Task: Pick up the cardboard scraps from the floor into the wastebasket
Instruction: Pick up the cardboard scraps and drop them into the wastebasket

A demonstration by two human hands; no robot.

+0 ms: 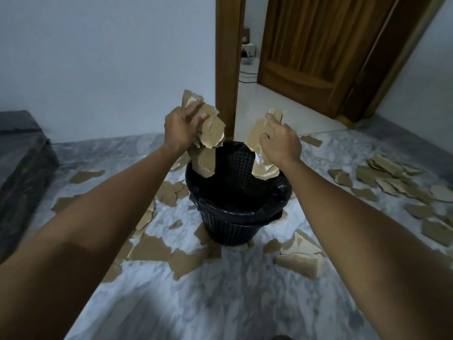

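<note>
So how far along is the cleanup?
Early, it looks like. The wastebasket shows only its dark liner inside; nothing visibly dropped in yet. In hand: the left hand and right hand each grip a bunch of cardboard above it. Left: many scraps on the floor all around the basket.

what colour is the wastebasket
Black, a mesh-walled wastebasket with a black liner; the head view shows it.

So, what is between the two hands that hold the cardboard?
In the head view, no object: the left hand and right hand hang apart above the wastebasket, with only its far rim and the door frame behind.
</note>
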